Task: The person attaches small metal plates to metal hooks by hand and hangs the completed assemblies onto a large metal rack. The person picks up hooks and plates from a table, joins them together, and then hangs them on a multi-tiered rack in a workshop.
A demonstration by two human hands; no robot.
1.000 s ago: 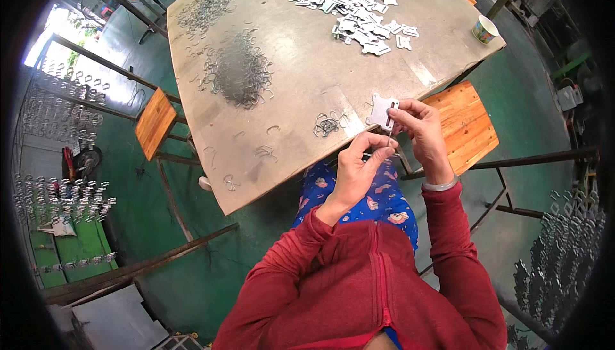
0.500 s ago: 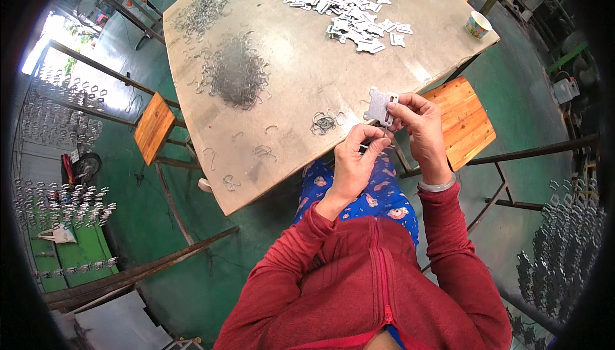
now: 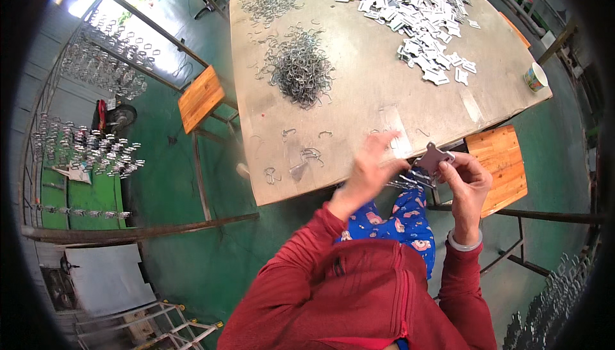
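Note:
My right hand [image 3: 472, 187] pinches a flat grey metal plate [image 3: 437, 157] with notched corners, just off the near table edge. Several thin wire hooks [image 3: 405, 181] show beside the plate, over my blue patterned trousers; how they are held is unclear. To the left, my left hand [image 3: 368, 174] is blurred by motion above the table edge. Its thumb stands apart from the fingers, and I see nothing held between them. A small cluster of wire hooks lies close to its fingertips, partly covered by them. A single bent hook [image 3: 423, 133] rests nearby on the table [image 3: 365, 74].
A large heap of metal plates [image 3: 410, 10] lies at the table's far right. Two heaps of wire hooks [image 3: 300, 68] are at far left, with loose hooks [image 3: 312, 155] nearer. A paper cup [image 3: 535, 77] stands at the right edge. Wooden stools [image 3: 201, 99] flank the table.
My left hand has parted from the plate and moved left over the table edge. The right hand keeps the plate, now tilted and darker. The whole view has shifted, moving the table rightward.

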